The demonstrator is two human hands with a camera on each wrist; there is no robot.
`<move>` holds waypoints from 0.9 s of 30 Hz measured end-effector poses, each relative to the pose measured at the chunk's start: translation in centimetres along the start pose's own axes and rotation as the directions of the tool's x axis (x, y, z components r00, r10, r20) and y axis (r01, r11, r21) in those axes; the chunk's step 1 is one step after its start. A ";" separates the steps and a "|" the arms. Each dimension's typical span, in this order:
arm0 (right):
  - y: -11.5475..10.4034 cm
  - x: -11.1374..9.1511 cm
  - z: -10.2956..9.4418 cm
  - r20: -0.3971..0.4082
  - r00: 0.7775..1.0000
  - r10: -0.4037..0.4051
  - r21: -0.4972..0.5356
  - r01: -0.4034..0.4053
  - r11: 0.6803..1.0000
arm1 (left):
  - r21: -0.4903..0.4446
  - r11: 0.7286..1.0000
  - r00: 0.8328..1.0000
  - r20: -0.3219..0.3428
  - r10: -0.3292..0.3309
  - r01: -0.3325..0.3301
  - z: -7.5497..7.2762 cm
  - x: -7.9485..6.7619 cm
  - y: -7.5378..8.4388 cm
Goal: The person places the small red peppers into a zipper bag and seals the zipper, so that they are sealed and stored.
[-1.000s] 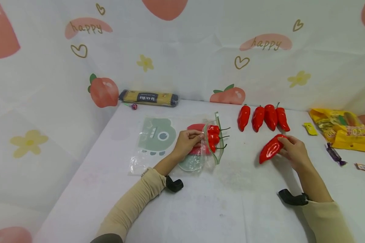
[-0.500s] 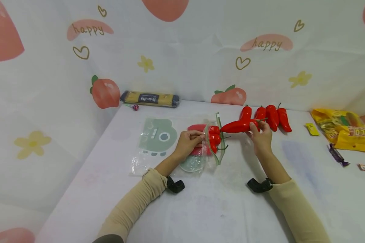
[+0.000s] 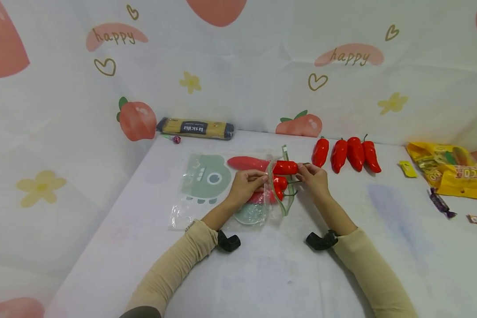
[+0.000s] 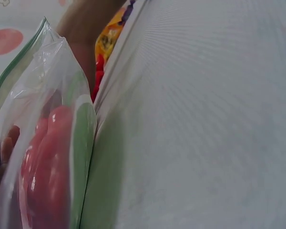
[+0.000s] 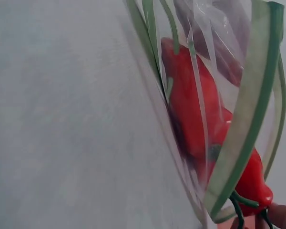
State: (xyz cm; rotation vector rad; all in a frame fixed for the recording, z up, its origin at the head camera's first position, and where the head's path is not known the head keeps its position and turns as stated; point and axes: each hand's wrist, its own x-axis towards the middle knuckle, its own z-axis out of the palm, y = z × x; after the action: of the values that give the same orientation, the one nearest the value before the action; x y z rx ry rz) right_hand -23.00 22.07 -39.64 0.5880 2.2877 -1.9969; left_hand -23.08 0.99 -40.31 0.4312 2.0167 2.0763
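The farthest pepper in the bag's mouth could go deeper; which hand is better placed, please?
Likely the right hand: it grips that pepper near its stem; the left hand holds the bag.

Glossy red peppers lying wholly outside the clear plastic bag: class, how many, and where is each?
4, in a row at the back of the white tabletop: leftmost red pepper, second pepper, third pepper, rightmost pepper. No others seem hidden.

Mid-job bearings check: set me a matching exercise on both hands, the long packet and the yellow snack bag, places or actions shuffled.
1. left hand
2. right hand
3. long packet
4. yellow snack bag

A. near the purple candy
B. holding the clear bag
C. near the lollipop
D. holding a red pepper at its stem end

Pairs: 1-B; 2-D; 3-C; 4-A
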 end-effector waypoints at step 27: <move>-2.5 5.9 -4.9 -0.236 0.963 -0.131 0.036 0.144 0.989 | -0.036 0.999 1.000 -0.014 -0.022 0.022 -0.1 0.0 -0.1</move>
State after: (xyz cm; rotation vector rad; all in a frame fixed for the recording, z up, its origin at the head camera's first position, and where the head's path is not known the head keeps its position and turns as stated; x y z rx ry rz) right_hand -28.24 28.03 -38.11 0.7228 2.4782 -2.1621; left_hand -23.10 0.93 -40.45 0.3870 1.9802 2.1045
